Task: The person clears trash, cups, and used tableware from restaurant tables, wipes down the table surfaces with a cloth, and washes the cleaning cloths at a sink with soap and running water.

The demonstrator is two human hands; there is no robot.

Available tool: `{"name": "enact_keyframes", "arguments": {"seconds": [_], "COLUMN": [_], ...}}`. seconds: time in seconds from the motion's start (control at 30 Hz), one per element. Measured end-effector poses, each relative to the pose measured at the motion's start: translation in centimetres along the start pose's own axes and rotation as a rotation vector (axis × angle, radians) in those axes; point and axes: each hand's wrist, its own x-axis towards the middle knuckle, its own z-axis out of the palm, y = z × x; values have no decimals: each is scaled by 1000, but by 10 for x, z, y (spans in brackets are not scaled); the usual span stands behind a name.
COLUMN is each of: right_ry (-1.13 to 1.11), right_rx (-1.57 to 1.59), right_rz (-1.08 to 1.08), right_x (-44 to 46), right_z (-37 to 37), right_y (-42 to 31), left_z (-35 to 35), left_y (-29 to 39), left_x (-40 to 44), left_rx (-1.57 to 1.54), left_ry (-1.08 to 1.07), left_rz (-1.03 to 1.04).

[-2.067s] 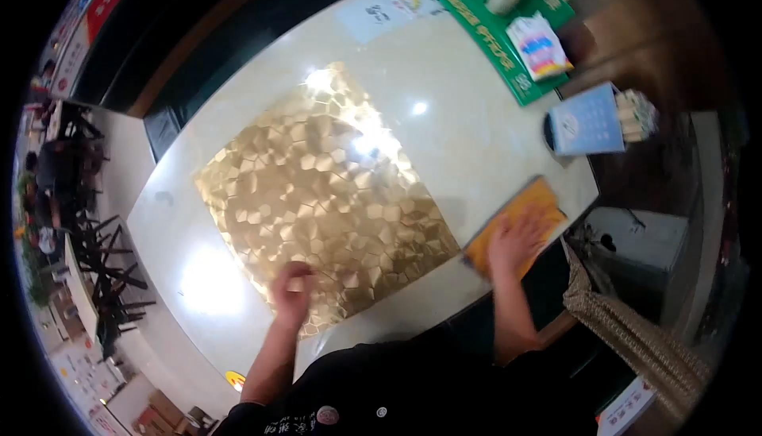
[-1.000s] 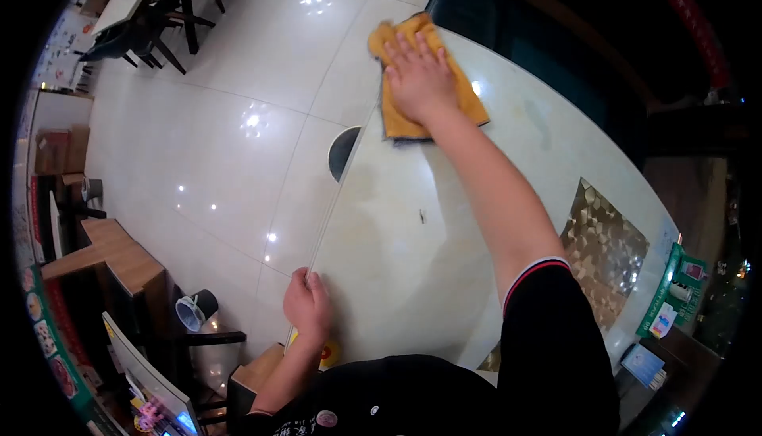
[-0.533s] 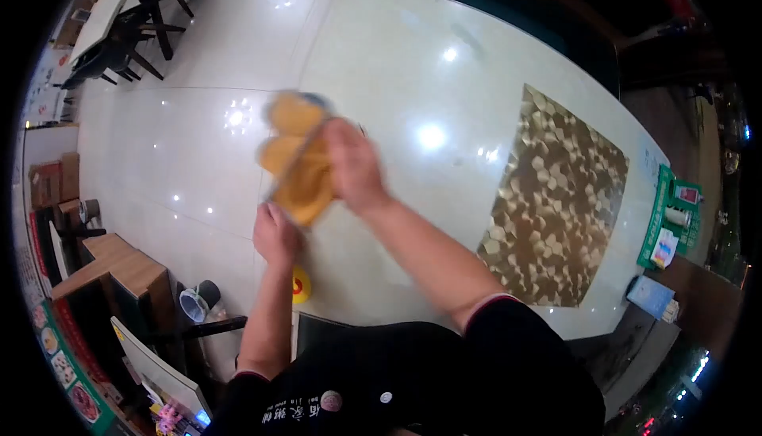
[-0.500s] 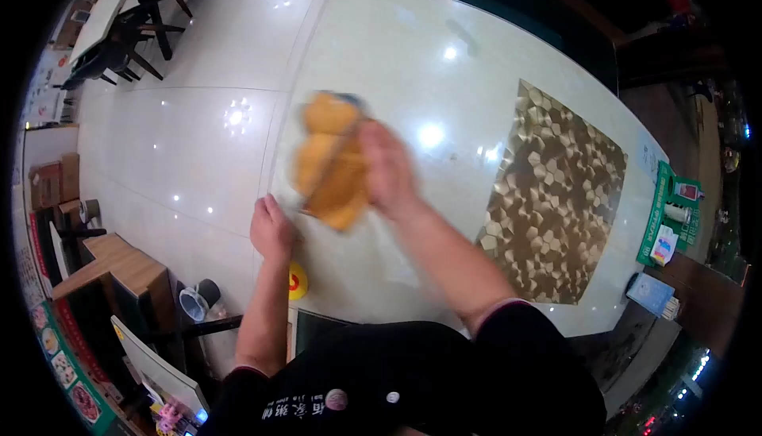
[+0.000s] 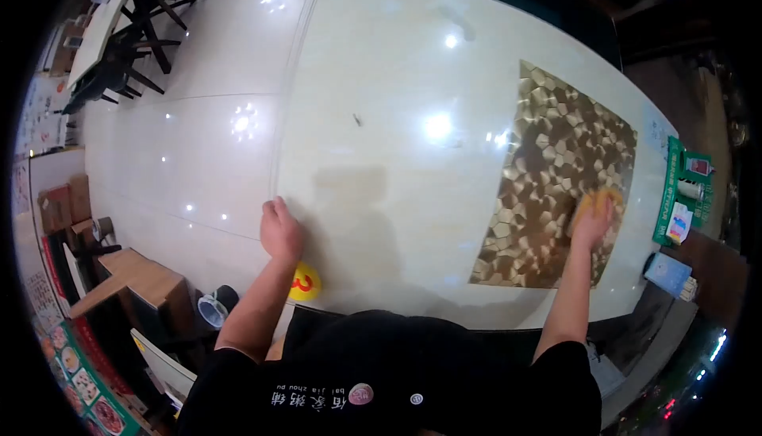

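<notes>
My right hand [image 5: 592, 222] presses a yellow cloth [image 5: 609, 195] onto a gold mat [image 5: 548, 158] with a hexagon pattern, near the mat's right side. Most of the cloth is under the fingers. The mat lies on a pale glossy table [image 5: 381, 47]. At the table's left edge, my left hand [image 5: 281, 232] is closed with its fingers curled; what it holds, if anything, is hidden. Just below that hand, a round yellow sticker [image 5: 305, 281] with a red mark shows at the table corner. A small dark speck [image 5: 357, 120] lies on the tabletop.
Beyond the table's right end stand a green holder [image 5: 671, 190] and a light-blue box [image 5: 667, 272]. Dark chairs [image 5: 131, 59] stand by another table at upper left. On the left are a wooden cabinet [image 5: 131, 277] and a cup-like container [image 5: 214, 306].
My right hand has carried the yellow cloth from above the table's left part rightward and down onto the gold mat. My left hand stays at the left edge.
</notes>
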Motion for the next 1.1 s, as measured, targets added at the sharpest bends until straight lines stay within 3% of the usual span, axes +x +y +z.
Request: {"name": "enact_keyframes", "arguments": {"seconds": [0.07,0.17,0.2,0.27,0.33,0.37,0.4,0.43,0.53,0.67,0.73,0.77,0.83,0.87,0.93,0.97,1.0,1.07,1.1], "right_ry": [16,-447,-92,-529,-454,-312,-523,-732,-909,-970,-683,-656,-312,-301,-584,-637,-628,-598,-595], "right_rx": [97,35,184,337,902,782,707,990,1004,1202,1212,1189,477,467,319,270,279,540,488], "right_rz": [-252,24,-364,-299,-549,-702,-669,-640,-425,-215,-210,-202,-300,-285,-448,-509,-490,-735,-818], "right_x": [-8,-34,-56,-81,-115,-123,-135,-136,-148,-156,-150,-147,-142,-144,-145,-142,-142,-141,-132], "right_z": [7,-15,24,12,28,25,34,22,-9,-35,-38,-37,-35,-34,-23,-20,-12,7,15], "right_y": [-110,-311,-338,-452,-527,-559,-587,-606,-626,-591,-552,-539,-515,-513,-522,-526,-531,-543,-548], "left_z": [0,-13,-14,-17,-20,-22,-25,-46,-68,-69,-66,-58,-48,-45,-40,-33,-28,-13,-6], "left_y": [-11,-15,-18,-22,-41,-53,-63,-66,-113,-158,-158,-152,-130,-120,-94,-84,-74,-67,-67], "left_x": [2,5,5,8,15,19,26,34,52,64,65,66,64,63,57,50,46,37,31], "left_rx": [-129,-253,-265,-440,-494,-603,-708,-749,-673,-675,-668,-668,-661,-657,-634,-619,-599,-591,-604], "left_ry": [-52,-241,-262,-406,-512,-622,-731,-858,-860,-815,-856,-876,-890,-867,-930,-846,-760,-712,-663], "left_rz": [40,60,69,-2,-8,-22,-28,25,-16,-263,-263,-271,-188,-125,-80,27,137,141,131]}}
